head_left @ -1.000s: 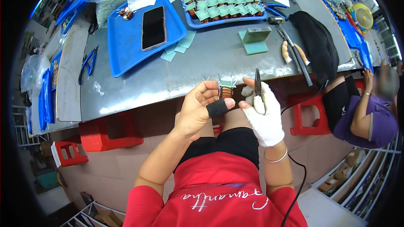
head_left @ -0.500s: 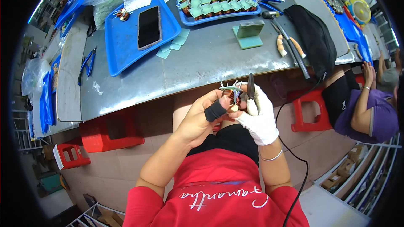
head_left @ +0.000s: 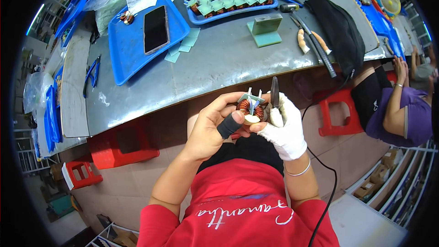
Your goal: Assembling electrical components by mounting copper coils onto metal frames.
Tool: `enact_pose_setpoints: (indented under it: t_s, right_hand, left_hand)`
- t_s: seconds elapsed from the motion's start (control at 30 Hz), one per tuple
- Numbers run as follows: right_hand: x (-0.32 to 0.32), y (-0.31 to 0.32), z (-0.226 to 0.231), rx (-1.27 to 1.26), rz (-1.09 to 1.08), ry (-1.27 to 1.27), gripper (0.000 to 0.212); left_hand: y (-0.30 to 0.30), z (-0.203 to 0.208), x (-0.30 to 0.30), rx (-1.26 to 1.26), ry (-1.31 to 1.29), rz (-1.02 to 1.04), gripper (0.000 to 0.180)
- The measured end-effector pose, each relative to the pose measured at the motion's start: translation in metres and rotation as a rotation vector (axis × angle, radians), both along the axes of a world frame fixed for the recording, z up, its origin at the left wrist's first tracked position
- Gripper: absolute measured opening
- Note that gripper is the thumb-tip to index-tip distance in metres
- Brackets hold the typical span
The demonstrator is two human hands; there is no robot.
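Note:
My left hand [head_left: 205,130], a black sleeve on its thumb, is closed around a copper-wound ring coil [head_left: 247,111]. A small green board [head_left: 252,97] sits at the coil's top, with pale prongs sticking up. My right hand [head_left: 287,133], in a white glove, is closed on a dark pointed metal tool [head_left: 275,92] whose tip stands upward; its lower part is hidden by the fingers, so I cannot tell its exact kind. The right thumb tip touches the coil's lower right side. Both hands are in front of the bench's near edge, above my lap.
On the metal bench [head_left: 183,80] are a blue tray [head_left: 121,71] with a phone [head_left: 156,29], a tray of several finished coils [head_left: 224,0], a green block [head_left: 266,31], a hammer [head_left: 315,43], blue-handled pliers [head_left: 92,77] and a black pouch [head_left: 336,27]. A co-worker [head_left: 398,100] sits at right.
The coil has been turned in my fingers, so its ring opening and pale lower face show more toward me. Both hands stay close together; the pointed tool remains upright. The view has shifted slightly.

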State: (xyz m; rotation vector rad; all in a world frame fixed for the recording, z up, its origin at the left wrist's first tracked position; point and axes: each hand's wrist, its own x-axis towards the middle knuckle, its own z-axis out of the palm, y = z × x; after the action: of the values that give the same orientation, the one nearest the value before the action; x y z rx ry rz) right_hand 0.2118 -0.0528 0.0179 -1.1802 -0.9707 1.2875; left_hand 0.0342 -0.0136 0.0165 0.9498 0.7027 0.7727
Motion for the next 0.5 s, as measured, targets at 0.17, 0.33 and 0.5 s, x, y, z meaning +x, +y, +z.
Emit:
enact_pose_setpoints:
  t_s: [0.17, 0.33, 0.5]
  right_hand:
    - [-0.0019, -0.0002, -0.0001, 0.044, -0.014, -0.033, 0.05]
    - [-0.0029, -0.0019, 0.0008, 0.08, -0.031, -0.03, 0.047]
    - [-0.0031, -0.0029, 0.0068, -0.011, -0.013, 0.073, 0.047]
  left_hand:
    - [-0.0009, -0.0036, -0.0012, 0.041, -0.001, -0.004, 0.048]
    - [-0.0021, -0.0048, 0.0004, 0.127, -0.012, 0.016, 0.042]
    - [-0.0033, -0.0066, -0.0002, 0.152, 0.023, 0.016, 0.04]
